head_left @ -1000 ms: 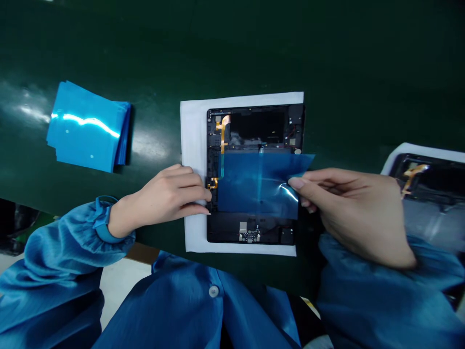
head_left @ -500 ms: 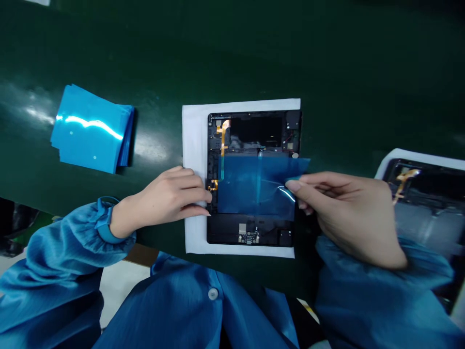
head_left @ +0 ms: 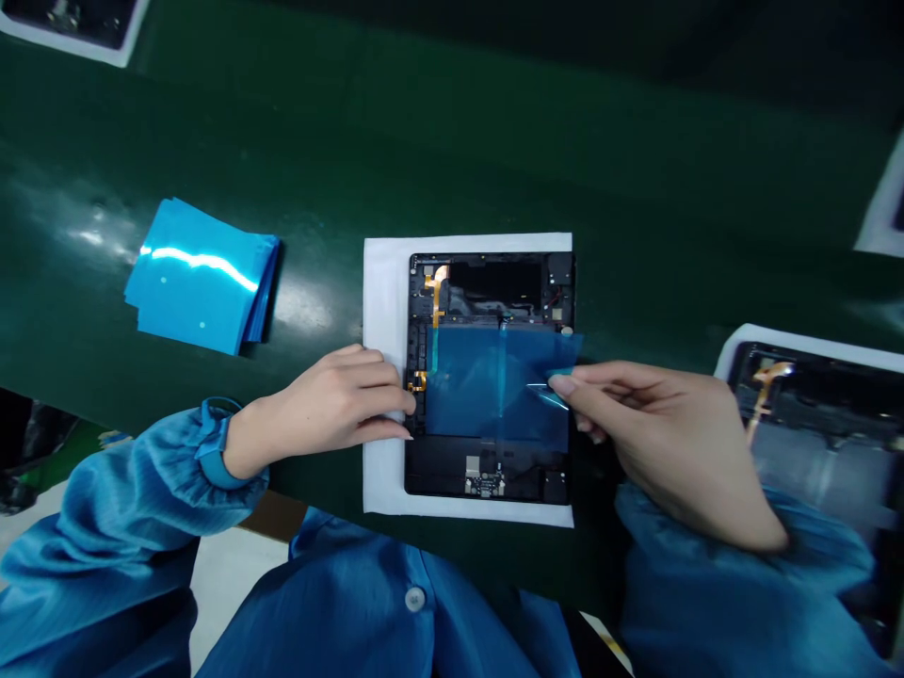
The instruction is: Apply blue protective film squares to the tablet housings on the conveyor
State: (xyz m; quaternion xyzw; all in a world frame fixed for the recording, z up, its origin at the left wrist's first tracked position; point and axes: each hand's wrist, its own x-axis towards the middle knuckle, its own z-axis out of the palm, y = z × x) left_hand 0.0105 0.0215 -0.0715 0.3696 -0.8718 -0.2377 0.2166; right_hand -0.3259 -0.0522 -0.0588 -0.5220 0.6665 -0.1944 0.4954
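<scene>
The right hand [head_left: 656,443] pinches the blue film [head_left: 487,381] at its three o'clock edge. The film lies across the middle of the open tablet [head_left: 494,282]. At the tablet's nine o'clock, the left hand [head_left: 331,405] rests on the white pad [head_left: 385,301], fingers pressed together.

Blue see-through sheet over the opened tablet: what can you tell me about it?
The translucent blue plastic film is a thin, glossy rectangle lying across the middle of the opened black tablet, whose parts show dimly through it. A faint line runs down its centre. Its right edge is pinched by the right hand; the left hand rests at the tablet's frame beside its left edge.
</scene>
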